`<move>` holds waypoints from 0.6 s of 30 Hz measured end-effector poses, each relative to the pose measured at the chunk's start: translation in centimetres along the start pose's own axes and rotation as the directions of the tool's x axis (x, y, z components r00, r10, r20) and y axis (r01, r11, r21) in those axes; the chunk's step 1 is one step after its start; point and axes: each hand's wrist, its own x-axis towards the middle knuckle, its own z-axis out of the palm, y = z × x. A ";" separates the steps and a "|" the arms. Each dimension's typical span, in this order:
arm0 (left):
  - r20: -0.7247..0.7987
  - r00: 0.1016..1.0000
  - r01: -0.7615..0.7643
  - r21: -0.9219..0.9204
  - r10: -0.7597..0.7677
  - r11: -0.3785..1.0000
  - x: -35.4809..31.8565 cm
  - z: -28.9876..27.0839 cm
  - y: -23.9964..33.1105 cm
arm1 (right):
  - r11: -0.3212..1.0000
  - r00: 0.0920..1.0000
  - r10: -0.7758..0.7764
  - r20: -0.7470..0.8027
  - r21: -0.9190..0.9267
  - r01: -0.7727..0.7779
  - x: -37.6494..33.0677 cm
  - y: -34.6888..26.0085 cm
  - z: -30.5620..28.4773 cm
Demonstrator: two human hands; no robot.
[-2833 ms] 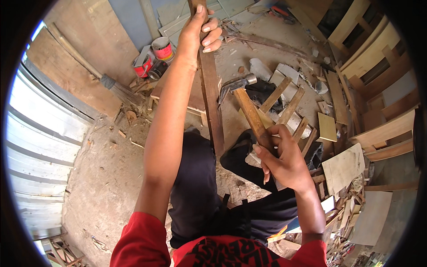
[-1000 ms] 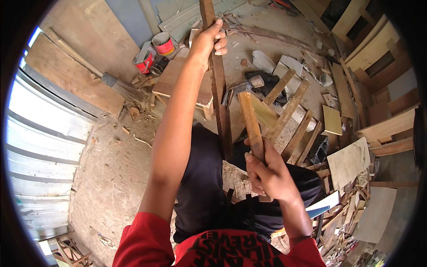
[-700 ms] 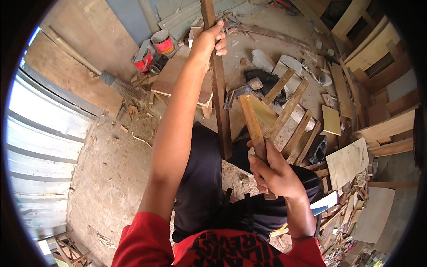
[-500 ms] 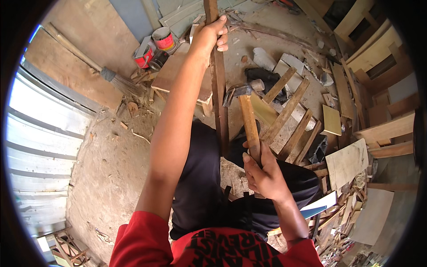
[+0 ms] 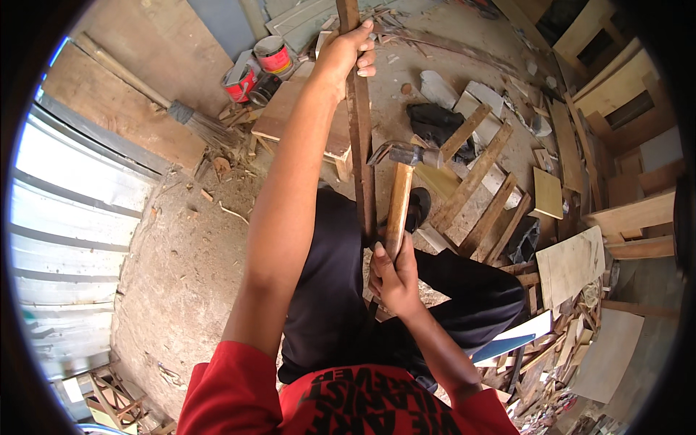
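My left hand is wrapped round the upper part of a long, dark wooden batten, which runs down toward my lap. In my right hand is a claw hammer, gripped by its wooden handle with the fingers closed. The metal head points up and away from me, and its claw lies close to the batten's right edge; whether they touch I cannot tell. The batten's lower end is partly hidden near my right hand and my dark trousers.
A low wooden stool stands beyond my left forearm. Red paint cans and a broom are at the far left. Several wood strips and a black plastic bag lie at the right, near scrap wood.
My right hand has moved left and slightly up with the hammer, bringing its handle closer to the batten and turning the head. My left hand keeps its hold on the batten.
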 end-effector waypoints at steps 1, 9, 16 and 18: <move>-0.003 1.000 0.008 0.023 -0.008 1.000 0.0 0.2 0.0 | 0.999 0.999 0.037 0.012 0.007 -0.037 0.0 -0.8 -0.5; 0.008 0.990 0.142 -0.076 -0.142 0.987 0.6 -1.1 -1.9 | 0.916 0.953 0.284 0.104 -0.322 -0.238 0.3 -11.3 -4.3; -0.066 0.985 0.156 -0.053 -0.160 0.986 0.7 -2.2 -2.5 | 0.942 0.970 0.229 0.087 -0.271 -0.198 -0.3 -8.2 -3.4; -0.012 0.989 0.145 -0.015 -0.145 0.989 0.4 -1.7 -2.5 | 0.955 0.975 0.215 0.046 -0.217 -0.200 -0.4 -6.4 -3.1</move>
